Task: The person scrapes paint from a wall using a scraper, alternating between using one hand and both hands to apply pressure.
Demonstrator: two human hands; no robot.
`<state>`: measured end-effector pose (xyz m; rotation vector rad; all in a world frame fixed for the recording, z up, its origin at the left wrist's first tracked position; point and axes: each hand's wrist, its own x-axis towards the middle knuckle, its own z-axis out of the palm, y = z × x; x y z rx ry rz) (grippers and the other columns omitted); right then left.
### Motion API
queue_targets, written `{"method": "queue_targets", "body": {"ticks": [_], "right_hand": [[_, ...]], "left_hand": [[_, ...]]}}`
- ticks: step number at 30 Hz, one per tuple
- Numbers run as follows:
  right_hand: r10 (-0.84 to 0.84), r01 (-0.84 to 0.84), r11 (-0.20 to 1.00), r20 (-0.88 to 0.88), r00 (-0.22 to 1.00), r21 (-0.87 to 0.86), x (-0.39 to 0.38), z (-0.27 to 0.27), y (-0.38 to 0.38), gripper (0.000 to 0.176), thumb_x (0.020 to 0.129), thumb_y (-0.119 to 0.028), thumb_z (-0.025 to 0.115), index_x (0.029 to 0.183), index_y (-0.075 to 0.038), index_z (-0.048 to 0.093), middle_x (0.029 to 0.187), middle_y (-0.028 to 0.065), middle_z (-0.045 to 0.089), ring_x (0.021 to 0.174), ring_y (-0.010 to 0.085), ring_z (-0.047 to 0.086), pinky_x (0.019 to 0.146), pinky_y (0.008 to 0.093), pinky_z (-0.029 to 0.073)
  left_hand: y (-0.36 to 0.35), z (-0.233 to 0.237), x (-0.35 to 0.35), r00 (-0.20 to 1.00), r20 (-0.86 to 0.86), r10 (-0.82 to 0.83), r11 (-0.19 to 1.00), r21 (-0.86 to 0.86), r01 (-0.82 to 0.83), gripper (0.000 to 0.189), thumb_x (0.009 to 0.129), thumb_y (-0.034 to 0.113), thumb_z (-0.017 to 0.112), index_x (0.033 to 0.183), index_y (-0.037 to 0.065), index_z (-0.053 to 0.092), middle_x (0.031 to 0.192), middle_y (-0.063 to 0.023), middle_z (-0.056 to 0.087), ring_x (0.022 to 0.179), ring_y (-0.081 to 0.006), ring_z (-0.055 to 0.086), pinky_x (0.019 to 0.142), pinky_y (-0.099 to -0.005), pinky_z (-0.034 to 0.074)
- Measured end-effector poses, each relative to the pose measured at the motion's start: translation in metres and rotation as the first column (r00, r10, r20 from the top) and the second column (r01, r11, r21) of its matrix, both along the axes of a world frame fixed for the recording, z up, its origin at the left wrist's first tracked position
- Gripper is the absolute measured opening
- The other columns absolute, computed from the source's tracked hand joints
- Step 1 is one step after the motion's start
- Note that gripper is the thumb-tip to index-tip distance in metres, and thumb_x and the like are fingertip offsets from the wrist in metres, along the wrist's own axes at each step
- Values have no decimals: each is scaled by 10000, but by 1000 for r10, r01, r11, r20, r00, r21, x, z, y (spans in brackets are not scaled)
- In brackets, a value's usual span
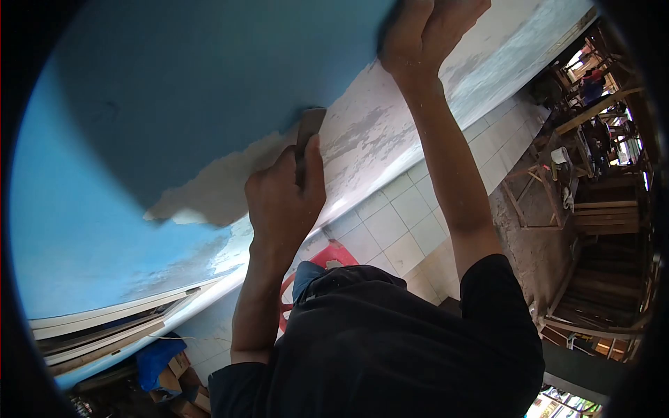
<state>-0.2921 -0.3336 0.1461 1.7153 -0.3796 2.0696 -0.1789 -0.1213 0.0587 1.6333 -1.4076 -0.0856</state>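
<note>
My left hand (284, 194) is closed around a flat scraper (311, 125), with its end against the wall at the edge of the blue paint. My right hand (426, 40) is higher up and to the right, by the wall, its fingers curled. The top frame edge cuts part of it off, and whatever it may hold is hidden. Blue paint (188, 90) covers much of the wall. Between and below the hands runs a bare, whitish-grey patch (366, 129) with a ragged border. A shadow darkens the paint around both hands.
Below me a red plastic chair (336, 253) stands on the pale tiled floor (383, 221). A window-like frame (111, 317) lies at lower left, above a blue bag (157, 362) and cardboard boxes (182, 380). Wooden furniture (540, 188) and stacked planks (606, 216) fill the right side.
</note>
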Motion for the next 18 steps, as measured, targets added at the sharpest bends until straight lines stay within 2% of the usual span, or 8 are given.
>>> {"method": "queue_targets", "body": {"ticks": [2, 4, 7, 9, 11, 13, 15, 18], "right_hand": [[-66, 62, 996, -62, 996, -63, -5, 0, -4, 480, 1003, -216, 372, 1374, 89, 361, 1416, 262, 386, 1369, 427, 264, 1119, 542, 201], [-101, 93, 990, -68, 993, -109, -7, 5, -11, 477, 1002, -212, 372, 1370, 91, 362, 1408, 262, 394, 1367, 428, 267, 1119, 543, 202], [-53, 50, 997, -37, 998, -55, -2, 2, -2, 472, 1001, -206, 372, 1366, 93, 365, 1399, 265, 400, 1364, 429, 269, 1120, 543, 204], [7, -6, 999, -2, 1000, 40, 0, 1, 8, 469, 1003, -204, 372, 1365, 94, 365, 1400, 271, 393, 1364, 431, 267, 1122, 542, 204], [-59, 58, 998, -78, 995, -22, -7, 1, 2, 472, 1005, -207, 369, 1372, 90, 359, 1415, 287, 358, 1368, 436, 253, 1121, 535, 207], [-37, 34, 998, -60, 998, -50, -5, 3, -5, 474, 1007, -209, 369, 1378, 86, 357, 1424, 295, 339, 1371, 438, 245, 1121, 531, 208], [79, -79, 997, 26, 997, -16, 5, 1, 3, 475, 1008, -211, 369, 1381, 82, 357, 1427, 295, 334, 1372, 436, 243, 1121, 530, 208], [-17, 17, 1000, -29, 999, 12, -1, 0, 6, 473, 1007, -211, 370, 1381, 81, 359, 1424, 287, 346, 1374, 430, 247, 1120, 533, 208]], "left_hand": [[6, -1, -1, 999, -45, 26, 999, 34, -25, 292, 906, 187, 631, 684, -3, 623, 503, -160, 559, 432, -320, 590, 421, -362, 429], [8, -3, 4, 999, -18, 48, 999, 4, -48, 281, 906, 183, 631, 697, -4, 631, 509, -162, 565, 427, -319, 587, 422, -362, 430], [-1, -2, 1, 1000, 1, 26, 999, -38, -26, 272, 906, 176, 632, 701, -2, 632, 513, -160, 568, 419, -318, 581, 425, -364, 433], [3, -3, 0, 1000, -25, 12, 999, -32, -12, 269, 906, 173, 632, 701, -2, 632, 515, -160, 569, 415, -318, 578, 428, -366, 436], [9, -3, -1, 996, -85, 36, 999, -10, -37, 268, 906, 172, 631, 704, -3, 633, 519, -161, 571, 415, -320, 577, 432, -369, 439], [4, -1, 3, 999, -43, 28, 999, -18, -29, 278, 906, 175, 632, 693, -3, 625, 521, -163, 572, 415, -321, 575, 434, -369, 440], [1, 0, 2, 1000, -23, 10, 1000, 0, -10, 291, 907, 179, 631, 679, 0, 616, 520, -166, 570, 414, -323, 573, 434, -370, 439], [-5, 4, -3, 999, -29, -16, 1000, 3, 16, 313, 909, 185, 628, 655, 5, 601, 513, -171, 562, 411, -328, 567, 429, -373, 432]]}}
